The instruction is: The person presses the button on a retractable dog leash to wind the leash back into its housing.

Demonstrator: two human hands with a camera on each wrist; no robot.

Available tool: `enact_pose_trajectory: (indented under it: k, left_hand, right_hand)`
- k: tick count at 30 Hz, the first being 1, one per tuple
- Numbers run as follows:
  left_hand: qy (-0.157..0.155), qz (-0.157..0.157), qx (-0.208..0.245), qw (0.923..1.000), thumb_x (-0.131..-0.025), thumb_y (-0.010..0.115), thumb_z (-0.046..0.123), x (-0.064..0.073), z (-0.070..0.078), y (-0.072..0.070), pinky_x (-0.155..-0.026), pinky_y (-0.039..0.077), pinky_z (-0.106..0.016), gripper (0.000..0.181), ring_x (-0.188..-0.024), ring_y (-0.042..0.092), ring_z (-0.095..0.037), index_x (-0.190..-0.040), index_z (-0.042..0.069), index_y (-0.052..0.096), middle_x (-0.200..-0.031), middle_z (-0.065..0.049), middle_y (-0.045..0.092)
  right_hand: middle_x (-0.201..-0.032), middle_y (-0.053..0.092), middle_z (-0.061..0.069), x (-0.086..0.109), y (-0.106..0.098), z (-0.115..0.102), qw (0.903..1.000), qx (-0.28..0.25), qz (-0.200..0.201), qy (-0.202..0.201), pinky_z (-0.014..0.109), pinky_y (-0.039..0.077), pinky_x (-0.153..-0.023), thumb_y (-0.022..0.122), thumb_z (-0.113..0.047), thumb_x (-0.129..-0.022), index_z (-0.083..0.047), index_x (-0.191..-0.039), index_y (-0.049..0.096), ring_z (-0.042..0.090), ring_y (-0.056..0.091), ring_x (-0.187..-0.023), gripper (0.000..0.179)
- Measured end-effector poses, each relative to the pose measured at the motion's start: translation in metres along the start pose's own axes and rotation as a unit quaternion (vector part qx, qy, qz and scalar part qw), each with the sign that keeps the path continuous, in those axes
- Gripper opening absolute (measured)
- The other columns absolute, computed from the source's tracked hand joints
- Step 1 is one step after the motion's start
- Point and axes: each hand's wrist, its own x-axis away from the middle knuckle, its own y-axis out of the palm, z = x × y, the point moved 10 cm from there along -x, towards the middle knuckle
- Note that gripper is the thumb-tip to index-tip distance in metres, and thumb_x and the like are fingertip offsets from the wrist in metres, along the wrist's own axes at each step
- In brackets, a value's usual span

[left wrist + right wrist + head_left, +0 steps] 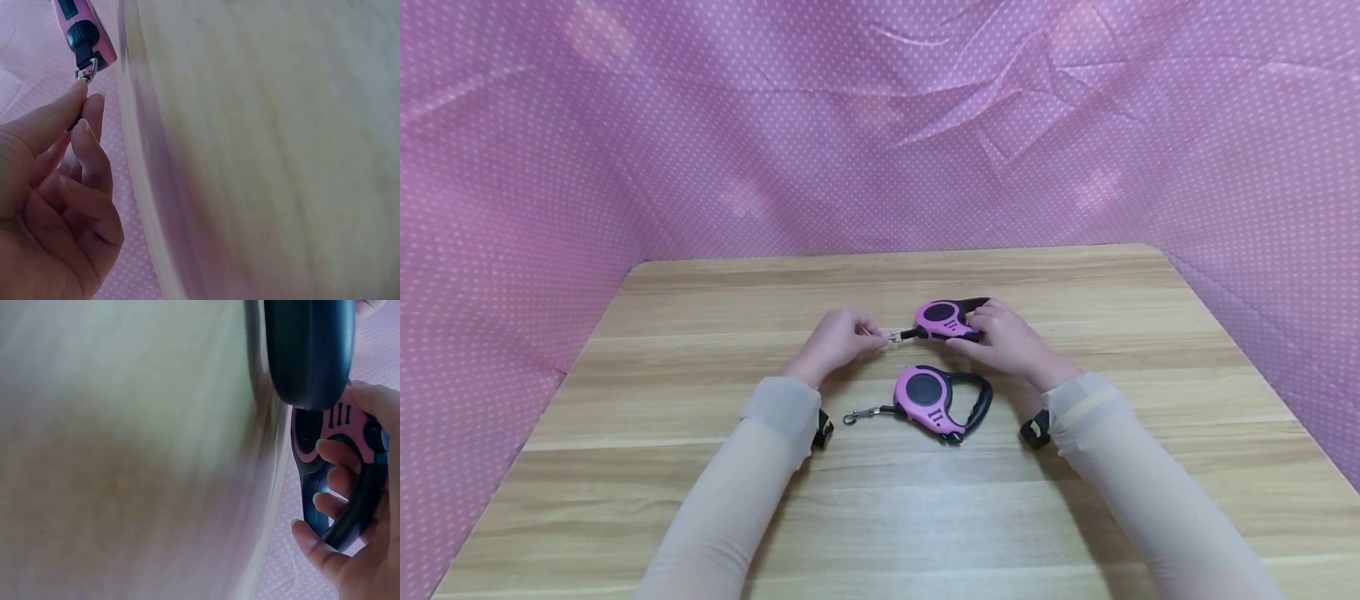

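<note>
Two pink-and-black retractable leashes are on the table. My right hand (pixel 1011 342) grips the black handle of the farther leash (pixel 938 312); in the right wrist view several fingers (pixel 340 455) pass through the handle loop. My left hand (pixel 838 342) pinches the end of that leash's metal clip (pixel 896 337) between thumb and forefinger. The clip's tip is hidden by the fingertips in the left wrist view, and the other fingers (pixel 94 206) are curled. Nearer to me, the second leash (pixel 922 389) lies untouched, its silver clip (pixel 861 413) pointing left.
A light wood-grain table (pixel 700 483) bears everything. Pink dotted cloth (pixel 880 167) hangs behind it and on both sides. Each wrist wears a black strap (pixel 1036 429). A large dark rounded piece (pixel 310 350) partly blocks the right wrist view.
</note>
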Motion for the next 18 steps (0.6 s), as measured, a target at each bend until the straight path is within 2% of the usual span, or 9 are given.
enact_pose_trajectory:
  k: [5, 10, 13, 18]
  left_hand:
    - [-0.008, -0.006, 0.046, 0.9989, -0.087, 0.076, 0.027, 0.0, -0.006, 0.002, -0.063, 0.052, -0.027, 0.018, -0.071, 0.061, -0.018, -0.097, 0.013, 0.073, -0.087, -0.005, 0.068]
    - [-0.012, -0.012, 0.1, 0.9949, -0.086, 0.077, 0.022, -0.002, -0.013, 0.004, -0.066, 0.054, -0.026, 0.021, -0.073, 0.061, -0.014, -0.103, 0.009, 0.073, -0.091, -0.005, 0.07]
    - [-0.021, -0.016, 0.129, 0.9913, -0.086, 0.077, 0.02, -0.003, -0.017, 0.006, -0.065, 0.052, -0.025, 0.023, -0.071, 0.062, -0.013, -0.105, 0.007, 0.072, -0.091, -0.006, 0.072]
    - [-0.039, -0.018, 0.153, 0.9874, -0.086, 0.077, 0.019, -0.003, -0.022, 0.007, -0.06, 0.05, -0.022, 0.022, -0.067, 0.062, -0.012, -0.103, 0.006, 0.073, -0.087, -0.005, 0.074]
  right_hand:
    - [-0.079, 0.058, 0.003, 0.001, 0.002, 0.0, 0.9999, -0.013, -0.003, -0.001, 0.034, 0.045, -0.076, 0.07, -0.042, -0.09, -0.011, -0.076, 0.062, 0.021, 0.049, -0.083, 0.035]
    - [-0.078, 0.058, 0.003, 0.001, 0.003, 0.003, 0.9997, -0.025, -0.003, 0.003, 0.034, 0.044, -0.075, 0.071, -0.042, -0.089, -0.011, -0.074, 0.06, 0.02, 0.049, -0.084, 0.036]
    - [-0.083, 0.061, 0.004, 0.001, 0.004, 0.004, 0.9995, -0.031, -0.004, 0.008, 0.036, 0.045, -0.077, 0.073, -0.043, -0.088, -0.009, -0.079, 0.064, 0.021, 0.05, -0.086, 0.036]
    - [-0.087, 0.064, 0.005, 0.002, 0.008, 0.01, 0.9984, -0.047, -0.017, 0.026, 0.036, 0.047, -0.077, 0.079, -0.044, -0.081, -0.009, -0.08, 0.067, 0.021, 0.052, -0.087, 0.037]
